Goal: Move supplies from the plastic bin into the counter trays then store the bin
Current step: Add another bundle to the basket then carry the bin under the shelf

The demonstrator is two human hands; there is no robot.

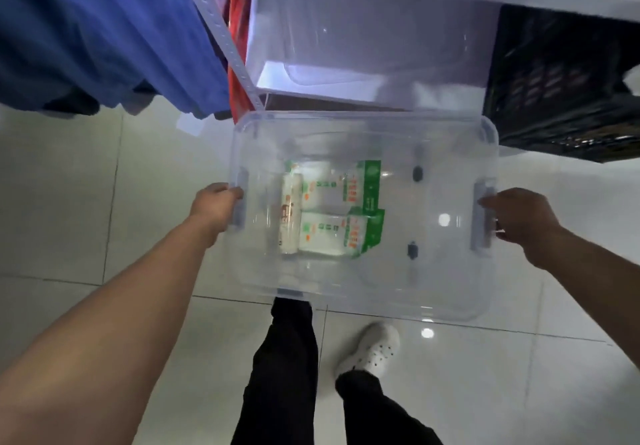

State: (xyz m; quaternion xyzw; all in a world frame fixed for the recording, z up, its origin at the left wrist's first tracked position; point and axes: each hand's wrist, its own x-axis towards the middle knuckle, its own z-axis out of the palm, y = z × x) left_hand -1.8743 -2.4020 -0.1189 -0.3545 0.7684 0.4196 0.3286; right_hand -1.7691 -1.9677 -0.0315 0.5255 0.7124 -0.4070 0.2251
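Left hand (218,204) wraps the grey handle on the left end of the clear plastic bin (450,292); right hand (519,221) is closed on the matching handle at the right end. Two-handed end grip keeps the bin level, so the contents don't slide. Bin is lifted off the floor, held out in front of the person's legs, just before a white shelf unit (239,60). Inside, toward the left half: green-and-white supply packs (349,216), two stacked side by side, plus a paper-wrapped roll (289,217) beside them. Rest of bin bare. Black crate (554,91) sits on the low shelf at right; another clear container (374,49) occupies the shelf straight ahead. No counter trays in view. Judgement: supplies not yet unloaded, so this reads as carrying the bin, not storing it.
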